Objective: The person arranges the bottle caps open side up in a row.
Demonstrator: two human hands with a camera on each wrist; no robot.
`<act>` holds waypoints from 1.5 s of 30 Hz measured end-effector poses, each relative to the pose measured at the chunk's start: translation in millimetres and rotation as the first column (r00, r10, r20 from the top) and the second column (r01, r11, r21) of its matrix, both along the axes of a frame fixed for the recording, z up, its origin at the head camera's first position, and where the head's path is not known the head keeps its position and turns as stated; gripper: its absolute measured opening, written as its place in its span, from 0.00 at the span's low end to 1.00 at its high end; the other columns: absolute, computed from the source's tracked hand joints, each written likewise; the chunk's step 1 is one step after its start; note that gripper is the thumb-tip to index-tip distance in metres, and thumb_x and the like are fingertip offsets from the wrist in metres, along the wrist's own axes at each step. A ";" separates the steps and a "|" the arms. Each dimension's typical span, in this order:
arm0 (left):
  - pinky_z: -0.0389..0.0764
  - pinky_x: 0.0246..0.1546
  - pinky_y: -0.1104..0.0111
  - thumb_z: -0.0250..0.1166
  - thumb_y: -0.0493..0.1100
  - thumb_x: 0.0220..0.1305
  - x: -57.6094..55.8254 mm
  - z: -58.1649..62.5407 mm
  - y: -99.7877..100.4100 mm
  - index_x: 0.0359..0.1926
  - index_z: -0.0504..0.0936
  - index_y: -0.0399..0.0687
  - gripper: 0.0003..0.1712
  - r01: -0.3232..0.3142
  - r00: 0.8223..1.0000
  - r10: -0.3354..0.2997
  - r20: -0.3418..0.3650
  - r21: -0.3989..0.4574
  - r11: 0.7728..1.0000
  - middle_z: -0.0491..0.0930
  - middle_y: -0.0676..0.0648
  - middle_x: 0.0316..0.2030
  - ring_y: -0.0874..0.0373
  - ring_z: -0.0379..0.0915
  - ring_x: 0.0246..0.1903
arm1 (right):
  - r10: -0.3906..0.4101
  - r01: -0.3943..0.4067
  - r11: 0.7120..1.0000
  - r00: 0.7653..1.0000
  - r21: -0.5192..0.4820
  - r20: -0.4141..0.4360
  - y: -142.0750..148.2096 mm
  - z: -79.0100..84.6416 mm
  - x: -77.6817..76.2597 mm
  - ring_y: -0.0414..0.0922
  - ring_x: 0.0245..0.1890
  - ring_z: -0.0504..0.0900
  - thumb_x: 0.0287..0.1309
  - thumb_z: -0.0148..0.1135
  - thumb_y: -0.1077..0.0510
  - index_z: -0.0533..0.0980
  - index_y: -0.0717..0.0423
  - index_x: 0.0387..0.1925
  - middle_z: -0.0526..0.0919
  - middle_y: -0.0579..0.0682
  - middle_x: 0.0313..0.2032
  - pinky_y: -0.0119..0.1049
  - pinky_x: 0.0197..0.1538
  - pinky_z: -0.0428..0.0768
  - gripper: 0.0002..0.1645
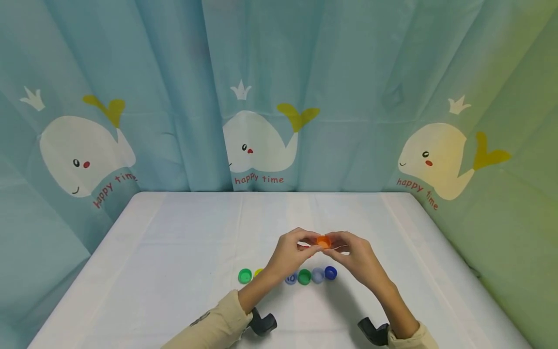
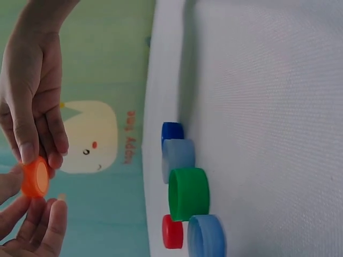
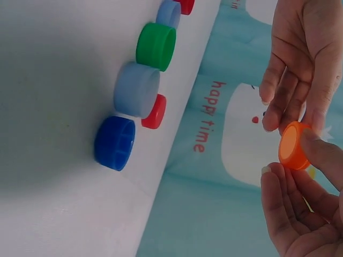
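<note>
An orange bottle cap is held up above the white table between both hands. My left hand pinches its left side with thumb and fingers, and my right hand pinches the right side. In the left wrist view, the cap tilts with its round face toward the camera. Below the hands a row of caps lies on the table: green, yellow, light blue, another green, pale blue and dark blue. The left forearm partly covers this row.
Beyond the row lies a red cap, mostly hidden by the hands from above. The white-covered table ends at a curtain with whale prints. A black device is at the left wrist, another at the right.
</note>
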State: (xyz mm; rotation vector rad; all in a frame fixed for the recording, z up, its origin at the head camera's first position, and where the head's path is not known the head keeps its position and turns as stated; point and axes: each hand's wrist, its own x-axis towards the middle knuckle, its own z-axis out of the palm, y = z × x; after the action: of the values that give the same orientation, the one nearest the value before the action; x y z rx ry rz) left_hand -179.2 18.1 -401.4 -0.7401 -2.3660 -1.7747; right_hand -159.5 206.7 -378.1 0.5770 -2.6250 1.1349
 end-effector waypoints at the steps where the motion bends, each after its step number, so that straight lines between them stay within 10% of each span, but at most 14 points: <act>1: 0.78 0.37 0.76 0.69 0.41 0.57 -0.2 -0.3 0.9 0.46 0.83 0.43 0.15 0.001 1.000 -0.001 -0.001 -0.004 1.000 0.79 0.51 0.38 0.64 0.77 0.38 | -0.003 0.003 1.000 1.000 0.003 0.002 0.8 -0.8 -0.1 0.42 0.34 0.82 0.48 0.72 0.62 0.78 0.62 0.45 0.83 0.48 0.36 0.39 0.40 0.81 0.20; 45: 0.75 0.43 0.75 0.51 0.28 0.62 -0.5 -16.5 27.4 0.53 0.79 0.37 0.20 0.102 0.991 -0.129 -0.045 -0.385 0.917 0.81 0.45 0.44 0.61 0.76 0.41 | -0.001 -0.006 0.997 0.995 0.073 0.095 26.3 -25.3 -2.5 0.46 0.34 0.82 0.48 0.69 0.69 0.78 0.66 0.42 0.83 0.53 0.37 0.29 0.35 0.80 0.16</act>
State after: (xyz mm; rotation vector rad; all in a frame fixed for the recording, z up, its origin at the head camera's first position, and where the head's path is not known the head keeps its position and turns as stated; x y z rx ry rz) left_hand -179.7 45.5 -417.9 -0.9868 -2.7040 -1.3029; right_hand -162.0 233.0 -403.4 0.5540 -2.7574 1.0969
